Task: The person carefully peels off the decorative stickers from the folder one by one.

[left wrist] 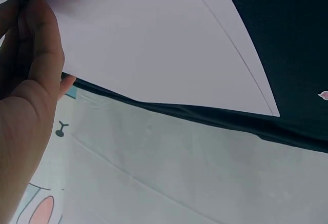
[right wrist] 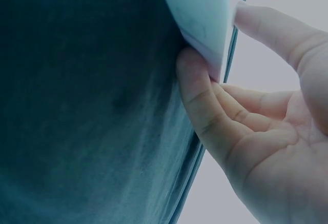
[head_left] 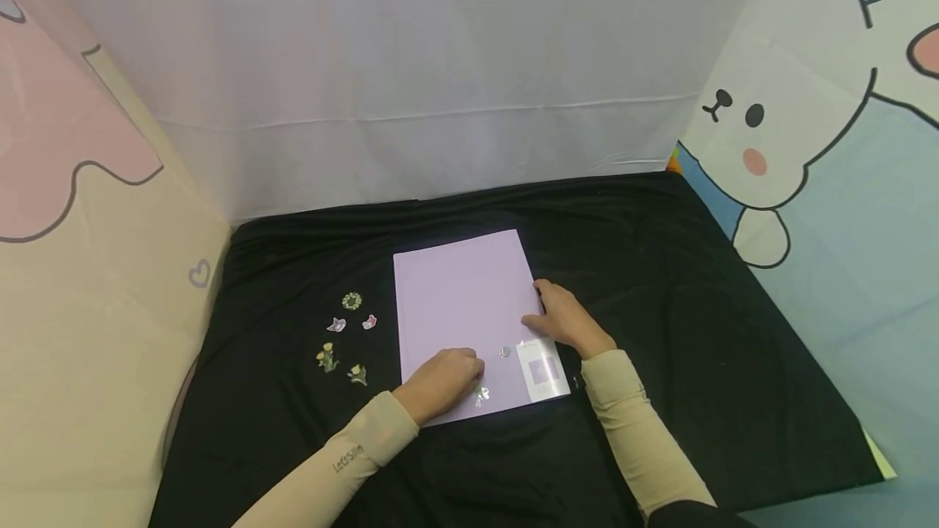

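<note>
A lilac folder (head_left: 462, 292) lies on the black cloth. A clear pocket with a pale label (head_left: 543, 369) sits at its lower right corner. My left hand (head_left: 443, 381) is over the folder's lower part, its bent fingertips pinching a small shiny sticker (head_left: 481, 394). In the left wrist view, the left fingers (left wrist: 43, 34) close together at the folder's surface, hiding most of the sticker. Another small round sticker (head_left: 504, 352) is on the folder between the hands. My right hand (head_left: 568, 320) grips the folder's right edge, thumb above and fingers (right wrist: 197, 83) at its side and underneath.
Left of the folder lie a wreath sticker (head_left: 352, 301), two small butterfly-like stickers (head_left: 336, 324) and two yellow tulip stickers (head_left: 327, 358). The black cloth (head_left: 697, 332) covers the table. A white curtain (head_left: 440, 72) stands behind, with printed cartoon panels on both sides.
</note>
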The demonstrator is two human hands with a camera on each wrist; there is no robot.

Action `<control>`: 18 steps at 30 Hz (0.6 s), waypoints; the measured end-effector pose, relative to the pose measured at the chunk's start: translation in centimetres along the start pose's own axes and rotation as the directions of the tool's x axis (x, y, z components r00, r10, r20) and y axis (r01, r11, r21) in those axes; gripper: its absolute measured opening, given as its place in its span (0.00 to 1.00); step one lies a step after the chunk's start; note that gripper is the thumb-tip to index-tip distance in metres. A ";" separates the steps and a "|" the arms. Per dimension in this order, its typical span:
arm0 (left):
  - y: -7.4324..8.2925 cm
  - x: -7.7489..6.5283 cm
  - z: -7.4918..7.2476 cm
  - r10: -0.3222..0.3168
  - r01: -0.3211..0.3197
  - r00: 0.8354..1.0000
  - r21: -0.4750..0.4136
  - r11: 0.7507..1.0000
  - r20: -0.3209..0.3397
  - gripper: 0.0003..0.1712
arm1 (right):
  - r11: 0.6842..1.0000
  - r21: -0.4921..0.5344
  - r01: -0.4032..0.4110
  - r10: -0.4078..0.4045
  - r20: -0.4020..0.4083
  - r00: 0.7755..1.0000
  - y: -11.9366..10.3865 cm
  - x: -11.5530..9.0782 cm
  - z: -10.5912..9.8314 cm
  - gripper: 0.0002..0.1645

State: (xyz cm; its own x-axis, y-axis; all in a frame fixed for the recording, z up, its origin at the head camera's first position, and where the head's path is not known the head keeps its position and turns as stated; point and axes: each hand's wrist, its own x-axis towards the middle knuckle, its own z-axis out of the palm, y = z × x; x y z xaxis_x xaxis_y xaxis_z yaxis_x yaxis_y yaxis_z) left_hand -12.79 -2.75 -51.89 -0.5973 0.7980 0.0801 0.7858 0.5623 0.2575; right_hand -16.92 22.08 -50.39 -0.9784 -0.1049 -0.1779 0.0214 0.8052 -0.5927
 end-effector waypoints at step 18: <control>-0.3 -0.3 -0.3 0.123 -0.124 0.992 0.028 0.992 0.005 0.06 | 1.000 0.013 -0.010 0.010 -0.001 1.000 -0.2 -0.2 -0.1 0.42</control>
State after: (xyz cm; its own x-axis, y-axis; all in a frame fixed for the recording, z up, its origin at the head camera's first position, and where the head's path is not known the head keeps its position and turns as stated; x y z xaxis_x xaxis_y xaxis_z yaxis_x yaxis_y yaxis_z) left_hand -12.94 -3.22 -51.68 -0.4949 0.8625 0.1062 0.8578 0.4653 0.2184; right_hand -16.74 21.99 -50.14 -0.9783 -0.0964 -0.1833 0.0338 0.7987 -0.6007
